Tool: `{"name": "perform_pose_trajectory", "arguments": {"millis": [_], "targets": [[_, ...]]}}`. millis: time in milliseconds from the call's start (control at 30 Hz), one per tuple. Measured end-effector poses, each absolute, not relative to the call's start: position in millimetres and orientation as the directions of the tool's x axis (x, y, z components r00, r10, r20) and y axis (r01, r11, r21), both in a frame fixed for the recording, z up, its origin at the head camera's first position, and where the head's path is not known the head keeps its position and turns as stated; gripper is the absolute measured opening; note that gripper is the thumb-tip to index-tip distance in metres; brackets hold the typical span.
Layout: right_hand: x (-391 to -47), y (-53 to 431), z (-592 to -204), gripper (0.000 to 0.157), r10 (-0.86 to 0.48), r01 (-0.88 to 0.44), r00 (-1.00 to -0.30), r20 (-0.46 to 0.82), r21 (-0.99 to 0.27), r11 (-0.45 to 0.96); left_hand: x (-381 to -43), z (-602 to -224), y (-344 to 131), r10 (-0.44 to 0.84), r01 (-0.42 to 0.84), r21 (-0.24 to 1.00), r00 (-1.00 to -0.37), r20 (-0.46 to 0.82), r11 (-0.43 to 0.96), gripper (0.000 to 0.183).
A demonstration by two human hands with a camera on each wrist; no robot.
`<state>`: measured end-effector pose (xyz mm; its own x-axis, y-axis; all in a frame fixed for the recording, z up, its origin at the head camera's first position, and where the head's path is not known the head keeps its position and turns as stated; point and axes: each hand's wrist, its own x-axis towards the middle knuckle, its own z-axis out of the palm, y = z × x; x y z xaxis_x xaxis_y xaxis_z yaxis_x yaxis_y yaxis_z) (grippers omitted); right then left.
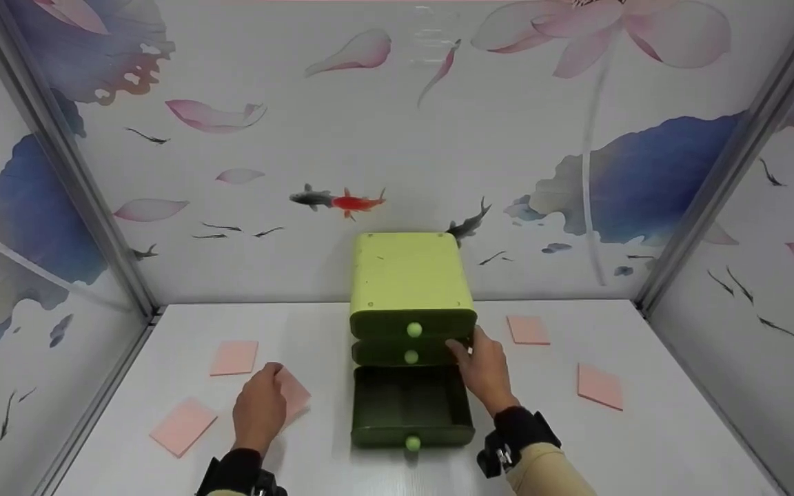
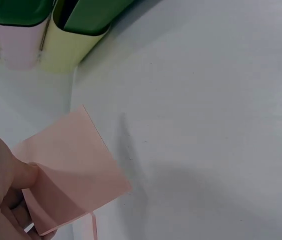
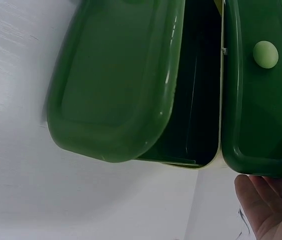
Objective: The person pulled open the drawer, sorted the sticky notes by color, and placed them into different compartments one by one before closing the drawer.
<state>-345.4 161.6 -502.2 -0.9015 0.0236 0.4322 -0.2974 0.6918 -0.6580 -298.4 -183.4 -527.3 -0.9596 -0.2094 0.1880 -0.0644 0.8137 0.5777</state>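
A small drawer cabinet (image 1: 407, 272) with a yellow-green top stands against the back wall. Its bottom drawer (image 1: 412, 437) is pulled out and bare inside; the middle drawer (image 3: 258, 110) and top drawer (image 1: 380, 325) are in. My right hand (image 1: 488, 368) grips the cabinet's right front corner, thumb on the middle drawer's front and fingers along the side. To the left of the cabinet, my left hand (image 1: 259, 410) pinches a square pink sticky-note pad (image 2: 76, 170) between thumb and fingers, tilted above the table.
Two more pink pads (image 1: 233, 357) (image 1: 183, 427) lie on the left of the white table (image 1: 328, 461). Another two pads (image 1: 528, 330) (image 1: 600, 386) lie on the right. Printed panels (image 1: 287, 138) with metal posts enclose the table at the back and sides.
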Motion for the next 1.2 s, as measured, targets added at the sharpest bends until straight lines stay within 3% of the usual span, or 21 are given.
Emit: {"name": "perform_pose_trajectory", "arguments": {"millis": [633,1200], "targets": [[-347.8,162.2,-501.8,0.025,0.027,-0.293,-0.901,0.433,-0.652,0.700,-295.5,-499.0,-144.5,-0.071,0.213,0.539,-0.886,0.458,0.815,0.017],[-345.8,159.9,-500.1,0.025,0.029,-0.283,-0.910,0.414,-0.671,0.685,-289.8,-493.9,-95.3,0.152,0.397,0.441,-0.857,0.493,0.805,0.014]]}}
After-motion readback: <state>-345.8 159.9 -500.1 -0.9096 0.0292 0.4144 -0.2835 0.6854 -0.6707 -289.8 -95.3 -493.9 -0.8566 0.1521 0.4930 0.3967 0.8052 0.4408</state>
